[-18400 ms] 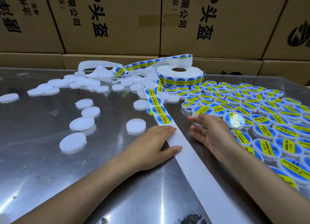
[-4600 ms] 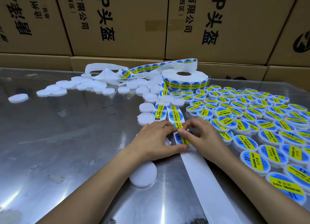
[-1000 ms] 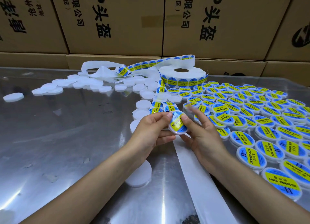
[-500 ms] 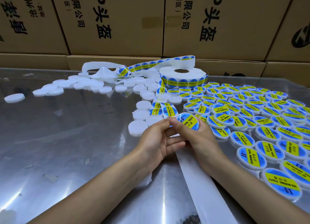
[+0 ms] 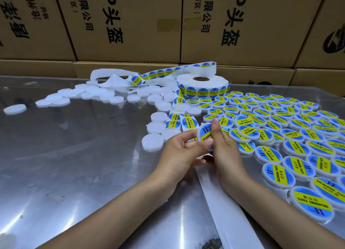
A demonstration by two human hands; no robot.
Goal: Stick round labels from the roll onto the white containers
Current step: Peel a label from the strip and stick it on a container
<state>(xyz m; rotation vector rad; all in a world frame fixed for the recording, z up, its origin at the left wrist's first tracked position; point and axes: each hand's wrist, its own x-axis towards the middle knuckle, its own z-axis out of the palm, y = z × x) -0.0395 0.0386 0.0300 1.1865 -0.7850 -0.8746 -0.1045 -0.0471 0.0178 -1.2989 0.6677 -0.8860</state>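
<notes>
Both hands hold one small white round container [image 5: 205,135] with a blue and yellow label on top, lifted a little above the metal table [image 5: 78,170]. My left hand [image 5: 182,153] cups it from the left with curled fingers. My right hand [image 5: 223,149] grips it from the right, thumb pressed on the label. The label roll [image 5: 202,86] lies at the back centre, its strip [image 5: 179,118] of labels running toward my hands. Plain white containers [image 5: 152,141] lie just left of my hands.
Several labelled containers [image 5: 291,136] cover the right half of the table. More plain white ones [image 5: 89,95] are scattered at the back left, with crumpled backing paper [image 5: 113,79]. An empty white backing strip [image 5: 229,215] runs toward me. Cardboard boxes [image 5: 127,24] wall the far edge.
The labelled container has turned between my hands since a second ago, and my right thumb now presses on its label. My hands stayed near the strip's end.
</notes>
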